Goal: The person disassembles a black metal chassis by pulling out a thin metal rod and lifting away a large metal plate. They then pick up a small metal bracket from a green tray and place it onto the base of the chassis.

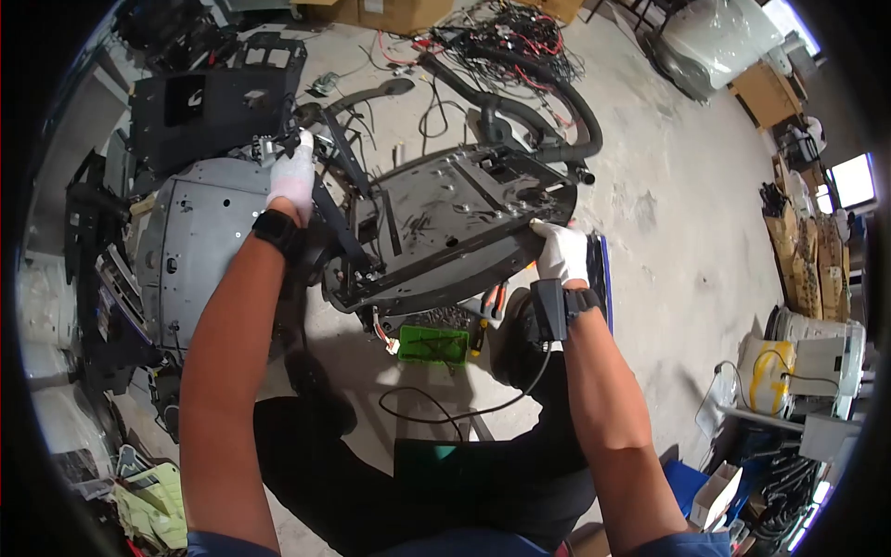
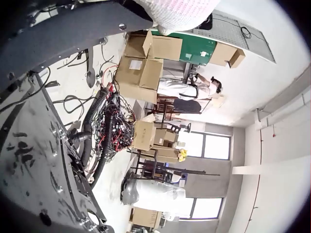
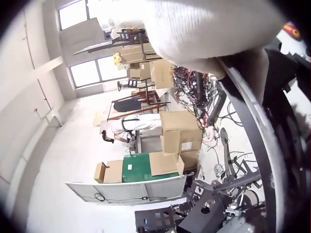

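Observation:
A broad dark metal panel, scuffed and with bolts and slots, stands tilted in front of me. My right hand, in a white knit glove, grips its right edge. In the right wrist view the gloved thumb and fingers wrap that panel edge. My left hand, gloved too, holds the upper end of a dark metal bar at the panel's left side. From the left wrist, the glove lies against the bar, its fingertips partly hidden. A small metal bracket sits beside that hand.
Left stands a grey metal housing. Below the panel are a green tray of small parts and orange-handled pliers. A black corrugated hose and a tangled wire heap lie beyond. A cable crosses near my knees.

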Available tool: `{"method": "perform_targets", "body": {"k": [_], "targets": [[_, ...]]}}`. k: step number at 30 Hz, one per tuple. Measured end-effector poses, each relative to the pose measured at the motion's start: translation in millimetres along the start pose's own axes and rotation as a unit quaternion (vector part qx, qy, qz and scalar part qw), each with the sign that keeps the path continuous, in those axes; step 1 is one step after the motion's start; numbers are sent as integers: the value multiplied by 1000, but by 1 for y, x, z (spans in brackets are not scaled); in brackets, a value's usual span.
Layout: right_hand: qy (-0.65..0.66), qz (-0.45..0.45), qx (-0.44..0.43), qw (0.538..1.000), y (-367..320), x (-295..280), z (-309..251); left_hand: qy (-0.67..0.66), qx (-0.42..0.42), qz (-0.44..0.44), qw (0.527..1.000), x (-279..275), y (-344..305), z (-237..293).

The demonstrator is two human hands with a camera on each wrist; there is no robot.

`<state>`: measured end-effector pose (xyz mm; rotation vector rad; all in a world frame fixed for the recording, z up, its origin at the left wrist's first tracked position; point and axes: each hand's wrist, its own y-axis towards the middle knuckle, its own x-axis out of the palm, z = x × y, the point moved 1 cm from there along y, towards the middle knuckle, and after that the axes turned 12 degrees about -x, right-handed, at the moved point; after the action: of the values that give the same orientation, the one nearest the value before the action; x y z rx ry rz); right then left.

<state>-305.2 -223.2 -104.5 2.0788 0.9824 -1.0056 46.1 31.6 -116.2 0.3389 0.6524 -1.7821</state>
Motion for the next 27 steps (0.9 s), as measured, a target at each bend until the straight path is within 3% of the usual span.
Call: {"method": "perform_targets", "body": {"k": [1, 2, 3, 4, 5, 6, 7, 8, 9, 10, 11, 12, 16, 17, 18, 19, 20, 22, 23, 24, 25, 26, 27], "targets": [[-36, 29, -75, 996, -7, 1, 4, -96, -150, 28, 984, -2, -67, 56], [-39, 29, -73, 996, -6, 6, 10, -97, -150, 24, 984, 5, -58, 53], [169, 85, 64, 980, -8, 13, 18, -77, -89, 46, 992, 13, -49, 44], [365, 130, 205, 899, -19, 24, 25, -51, -35, 67, 996, 18, -48, 26], [382, 113, 206, 894, -27, 28, 33, -77, -57, 24, 995, 17, -81, 50], [452, 124, 284, 836, -33, 32, 36, -2, -5, 17, 1000, 18, -75, 45], [454, 94, 305, 832, -48, 40, 43, 7, -62, 21, 998, 26, -77, 34], [458, 68, 315, 828, -54, 47, 49, 11, -110, 32, 993, 26, -97, 56], [487, 45, 332, 807, -63, 49, 44, 15, -15, 61, 998, 33, -89, 44], [265, -72, 208, 939, -82, 69, 71, 23, 8, 63, 998, 39, -83, 30], [118, -130, 111, 978, -87, 57, 47, 85, 39, 72, 993, 41, -69, 10], [-33, -186, 14, 982, -92, 42, 19, 149, 67, 77, 984, 41, -59, -10], [23, -192, 65, 979, -105, 60, 26, 106, 66, 97, 987, 34, -66, -34], [201, -147, 159, 955, -118, 97, 70, 23, 98, 59, 993, 39, -57, -52], [198, -145, 154, 957, -113, 97, 65, -63, 133, 21, 989, 42, -50, -58], [343, -80, 333, 875, -111, 98, 56, -64, 13, 32, 997, 39, -86, -24], [467, -13, 491, 735, -112, 98, 48, -40, 21, 37, 998, 37, -96, -20], [456, -25, 510, 729, -114, 94, 32, 16, -71, 39, 997, 35, -105, -20], [478, 2, 524, 705, -114, 90, 15, -18, -102, 39, 994, 34, -112, -17], [497, 27, 539, 680, -115, 85, 1, 18, -65, 52, 996, 33, -104, -27], [479, -3, 554, 681, -113, 81, -5, 8, 54, 90, 994, 35, -99, -36], [373, -52, 431, 820, -130, 119, 50, -2, 174, 123, 977, 37, -96, -39], [387, -52, 410, 824, -134, 134, 74, 41, 172, 118, 977, 36, -88, -37]]}}
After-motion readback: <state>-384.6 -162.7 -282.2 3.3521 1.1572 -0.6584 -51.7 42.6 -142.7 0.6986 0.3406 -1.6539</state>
